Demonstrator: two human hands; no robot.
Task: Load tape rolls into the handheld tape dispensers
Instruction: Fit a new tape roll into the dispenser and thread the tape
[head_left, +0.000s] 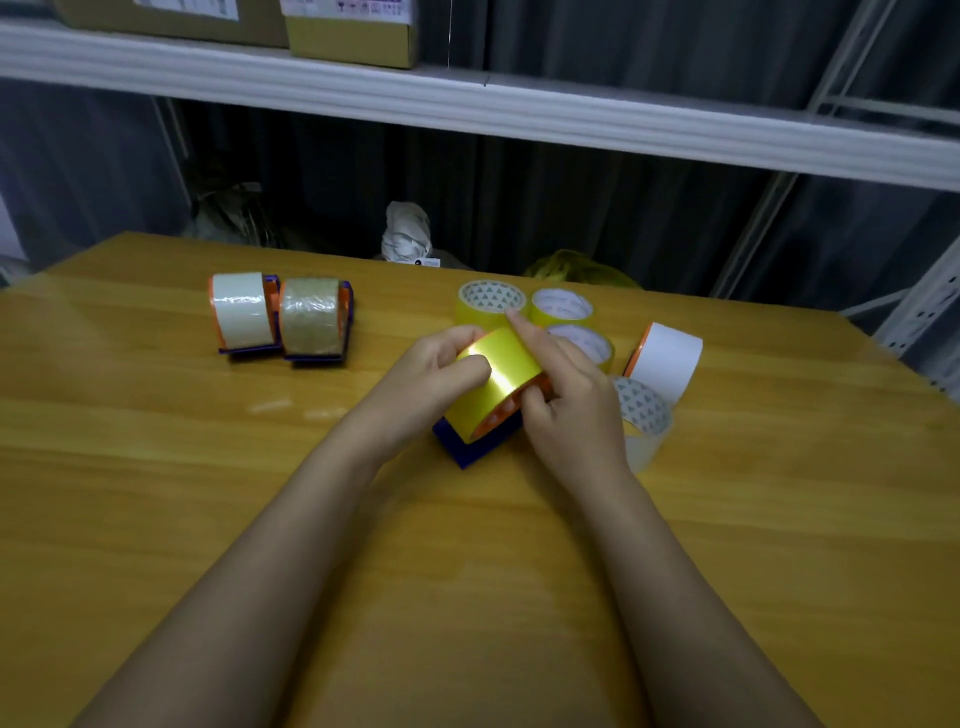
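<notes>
At the middle of the wooden tabletop (156, 467), both hands curl around a yellow tape roll (498, 376) seated on a blue-and-orange dispenser (470, 447): the left hand (441, 374) grips its left side with the thumb across the tape face, while the right hand (566, 395) holds the right side, index finger stretched along the top. Two loaded dispensers (283, 317) stand side by side to the left, and spare rolls (563, 306) cluster just behind and right of the hands.

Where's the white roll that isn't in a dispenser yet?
In the head view, the white roll stands on edge at the table's right side, just right of the right hand and beside the yellow rolls.
</notes>
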